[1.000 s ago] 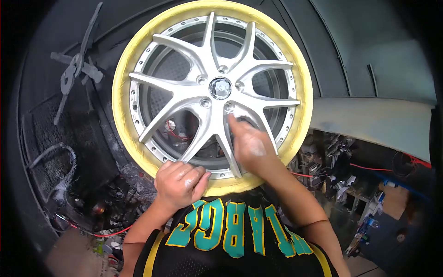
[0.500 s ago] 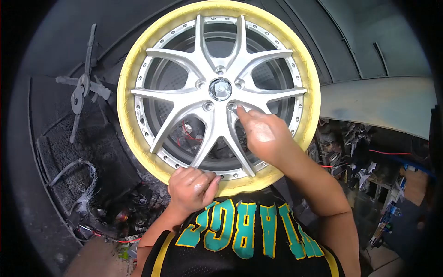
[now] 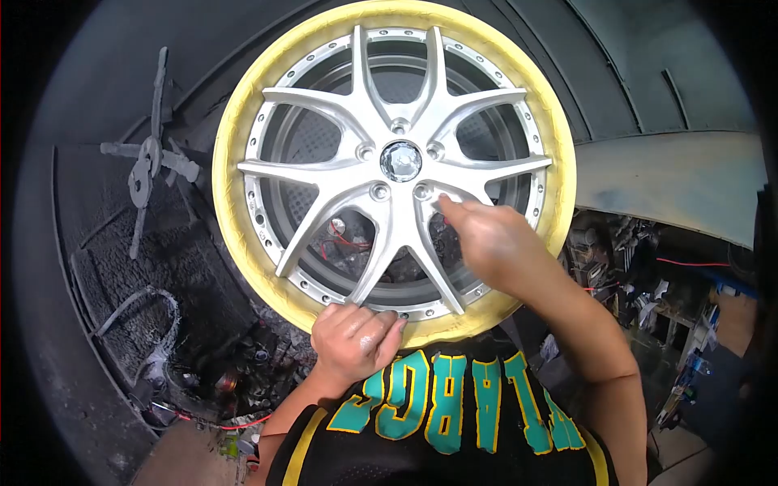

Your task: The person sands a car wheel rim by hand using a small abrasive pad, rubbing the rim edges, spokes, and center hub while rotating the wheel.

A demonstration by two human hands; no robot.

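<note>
A silver multi-spoke wheel [image 3: 397, 219] faces me, its outer lip wrapped in yellow masking tape [image 3: 229, 186]. A faceted shiny cap [image 3: 401, 161] sits in its centre, ringed by lug holes. My left hand [image 3: 356, 340] is closed at the wheel's near edge, fingers curled over the taped lip and thumb to the right. My right hand [image 3: 494, 243] is slightly blurred; its index finger reaches to a spoke beside the lower right lug hole, while the other fingers fold under. Whatever those folded fingers may hold is hidden.
A dusty cross-shaped stand [image 3: 147, 162] rises on the left, with a pale looped hose or cable [image 3: 166, 312] below. Cluttered shelves [image 3: 673, 324] and a light curved panel [image 3: 664, 182] are at the right. Red cable [image 3: 693, 262] runs among the clutter.
The wheel and both hands appear shifted slightly right in view. My right index fingertip has moved from the lug hole's edge onto the spoke just right of it. My left hand keeps its place on the lip.
</note>
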